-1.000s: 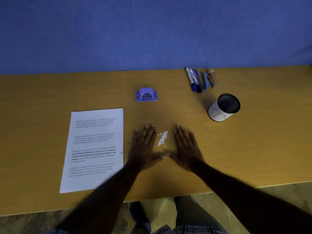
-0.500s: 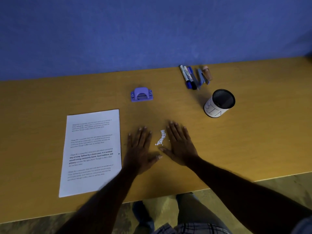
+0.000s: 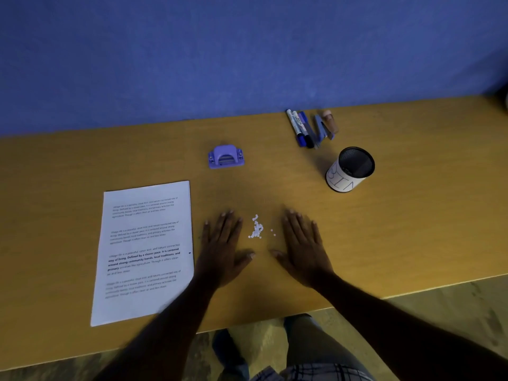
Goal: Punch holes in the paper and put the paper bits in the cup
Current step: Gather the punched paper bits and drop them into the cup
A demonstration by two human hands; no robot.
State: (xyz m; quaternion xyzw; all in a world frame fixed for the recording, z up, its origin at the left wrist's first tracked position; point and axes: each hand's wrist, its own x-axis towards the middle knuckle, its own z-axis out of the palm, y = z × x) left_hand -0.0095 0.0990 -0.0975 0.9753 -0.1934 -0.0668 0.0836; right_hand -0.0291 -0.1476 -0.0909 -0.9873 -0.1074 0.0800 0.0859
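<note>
A small heap of white paper bits lies on the wooden table. My left hand rests flat on the table just left of the heap, fingers apart, holding nothing. My right hand lies flat to the right of the heap, also empty. A printed sheet of paper lies to the left of my left hand. The purple hole punch sits farther back. The black mesh cup with a white label stands at the back right.
Markers, a blue stapler and a small brown bottle lie near the blue wall behind the cup. The table's front edge runs just below my forearms, with the floor and my legs under it.
My right hand had pressed in against the bits, then drew back to the right, leaving a few stray bits beside the heap. My left hand stays about where it was.
</note>
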